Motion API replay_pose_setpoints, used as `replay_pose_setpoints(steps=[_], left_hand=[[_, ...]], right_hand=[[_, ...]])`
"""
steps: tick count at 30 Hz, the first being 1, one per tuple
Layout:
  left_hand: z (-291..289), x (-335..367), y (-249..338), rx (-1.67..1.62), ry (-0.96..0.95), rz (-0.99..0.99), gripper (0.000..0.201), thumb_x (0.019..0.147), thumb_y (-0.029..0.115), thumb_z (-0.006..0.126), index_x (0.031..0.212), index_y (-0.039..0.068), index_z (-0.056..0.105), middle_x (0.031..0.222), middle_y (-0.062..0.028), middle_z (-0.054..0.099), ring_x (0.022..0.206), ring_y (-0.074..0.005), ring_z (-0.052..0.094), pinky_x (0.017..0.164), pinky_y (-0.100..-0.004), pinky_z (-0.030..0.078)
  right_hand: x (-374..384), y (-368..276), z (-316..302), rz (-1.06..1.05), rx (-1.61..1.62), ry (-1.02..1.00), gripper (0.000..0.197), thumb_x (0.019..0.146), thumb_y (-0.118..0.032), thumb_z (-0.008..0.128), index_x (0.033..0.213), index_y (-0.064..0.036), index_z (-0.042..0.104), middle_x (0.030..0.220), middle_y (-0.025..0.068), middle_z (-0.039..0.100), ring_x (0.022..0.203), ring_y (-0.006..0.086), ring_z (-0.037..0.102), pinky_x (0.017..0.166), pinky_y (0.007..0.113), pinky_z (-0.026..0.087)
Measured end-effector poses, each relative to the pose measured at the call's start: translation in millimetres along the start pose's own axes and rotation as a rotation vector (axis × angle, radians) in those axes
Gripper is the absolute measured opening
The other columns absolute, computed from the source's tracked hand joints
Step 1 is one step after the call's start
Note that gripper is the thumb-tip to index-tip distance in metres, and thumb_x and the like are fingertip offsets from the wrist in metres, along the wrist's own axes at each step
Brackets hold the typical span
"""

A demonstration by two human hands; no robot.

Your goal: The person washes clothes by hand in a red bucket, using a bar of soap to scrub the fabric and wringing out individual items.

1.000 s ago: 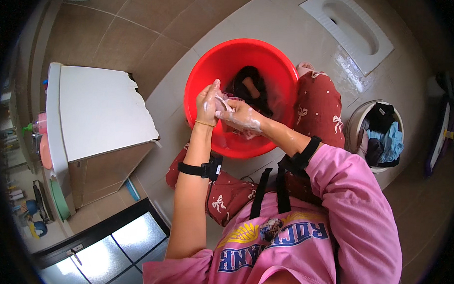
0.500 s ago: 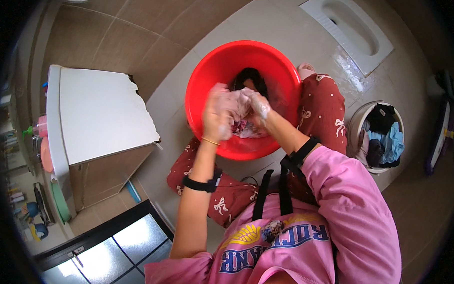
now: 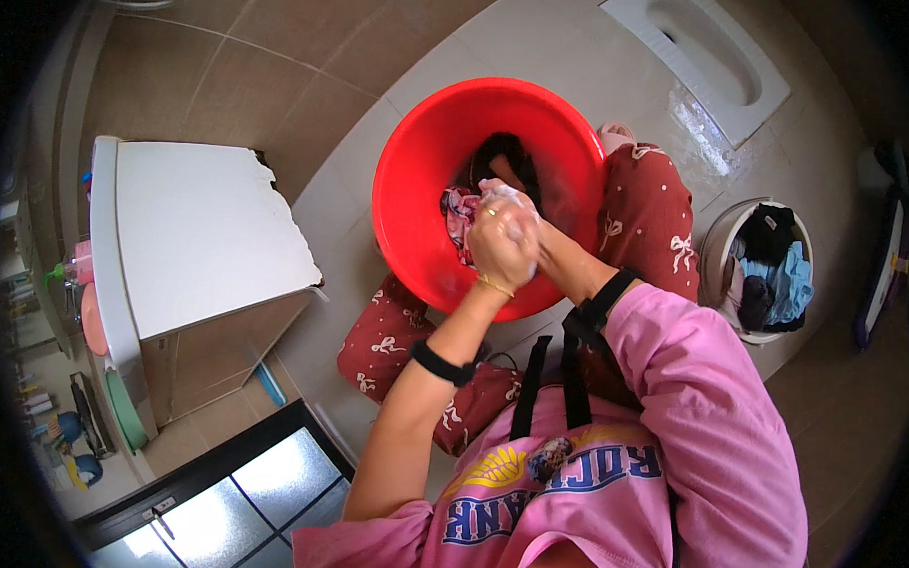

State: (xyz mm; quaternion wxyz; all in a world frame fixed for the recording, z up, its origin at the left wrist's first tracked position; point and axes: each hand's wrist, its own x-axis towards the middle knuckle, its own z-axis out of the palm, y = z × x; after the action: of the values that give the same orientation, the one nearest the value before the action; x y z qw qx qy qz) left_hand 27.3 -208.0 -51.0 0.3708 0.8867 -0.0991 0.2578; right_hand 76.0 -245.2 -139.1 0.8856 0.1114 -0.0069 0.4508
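Presently, both hands are pressed together over the middle of the basin. The left hand [image 3: 504, 241], wearing a ring, is closed with its fingers curled over a soapy, pale pink cloth [image 3: 495, 188], of which only a small part emerges at the far side of the knuckles. White lather coats the skin. The right hand [image 3: 533, 227] lies against it on the right, largely covered; whether its own fingers are clamped on the cloth cannot be determined.

Below the hands, inside the round red plastic basin [image 3: 402, 212], a patterned pink-and-red cloth [image 3: 459, 224] lies to the left and a black garment [image 3: 499, 145] at the far side. A thin bracelet [image 3: 497, 284] circles the left wrist; black straps are fastened around both forearms.

The person's legs, in dark red trousers [image 3: 652, 211] with white bows, flank the basin. To the right stands a white bucket [image 3: 714, 258] holding black and light blue garments. A white squat toilet [image 3: 771, 100] is set in the floor at far right, with a glossy patch beside it. On the left stands a white-topped cabinet [image 3: 206, 240].
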Motion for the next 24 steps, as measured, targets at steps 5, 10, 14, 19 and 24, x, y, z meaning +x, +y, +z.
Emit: replay_pose_setpoints(steps=[5,10,14,19,24], left_hand=[[-34.6,17.7,-72.0,0.321,-0.172,-0.705,0.022,0.069,0.022,0.054,0.060,0.002,0.055,0.062,-0.0146,0.055,0.060,-0.0327,0.053,0.056,-0.0377,0.043],[-2.3,-4.2,-4.5,-0.005,0.047,-0.224,0.021,0.065,0.024,0.056,0.059,0.004,0.053,0.066,-0.0148,0.055,0.063,-0.0331,0.053,0.058,-0.0376,0.043],[-7.8,-14.8,-54.8,0.129,-0.041,-0.541,0.017,0.071,0.017,0.054,0.062,0.003,0.054,0.060,-0.0134,0.056,0.055,-0.0292,0.055,0.054,-0.0352,0.044],[-50.8,-3.5,-113.1,-0.629,0.312,-1.088,0.021,0.078,0.018,0.056,0.064,0.002,0.055,0.059,-0.0028,0.052,0.051,-0.0116,0.049,0.049,-0.0249,0.041],[-37.3,14.5,-12.6,-0.212,-0.015,-0.309,0.017,0.074,0.018,0.063,0.072,0.004,0.054,0.074,-0.0067,0.054,0.068,-0.0192,0.055,0.065,-0.0302,0.045]], right_hand=[[8.1,38.7,45.2,0.017,-0.359,0.780,0.028,0.084,-0.030,0.039,0.081,-0.0061,0.053,0.072,0.0076,0.053,0.059,0.0211,0.052,0.055,0.040,0.045],[-13.2,4.9,6.3,-0.218,-1.850,0.622,0.025,0.082,-0.025,0.044,0.093,-0.0024,0.049,0.086,0.0129,0.055,0.076,0.0199,0.053,0.069,0.030,0.045],[-2.4,33.9,20.6,-0.141,-0.412,0.763,0.021,0.084,-0.026,0.041,0.085,-0.0072,0.050,0.080,0.0086,0.057,0.070,0.0206,0.054,0.067,0.033,0.046],[0.9,23.9,68.6,-0.029,-0.298,0.468,0.028,0.080,-0.034,0.051,0.093,-0.0098,0.054,0.085,0.0060,0.059,0.079,0.0214,0.055,0.072,0.040,0.044],[3.2,3.4,45.3,-0.264,-0.580,0.599,0.026,0.078,-0.029,0.059,0.097,-0.0163,0.050,0.093,-0.0003,0.052,0.090,0.0161,0.046,0.076,0.040,0.036]])
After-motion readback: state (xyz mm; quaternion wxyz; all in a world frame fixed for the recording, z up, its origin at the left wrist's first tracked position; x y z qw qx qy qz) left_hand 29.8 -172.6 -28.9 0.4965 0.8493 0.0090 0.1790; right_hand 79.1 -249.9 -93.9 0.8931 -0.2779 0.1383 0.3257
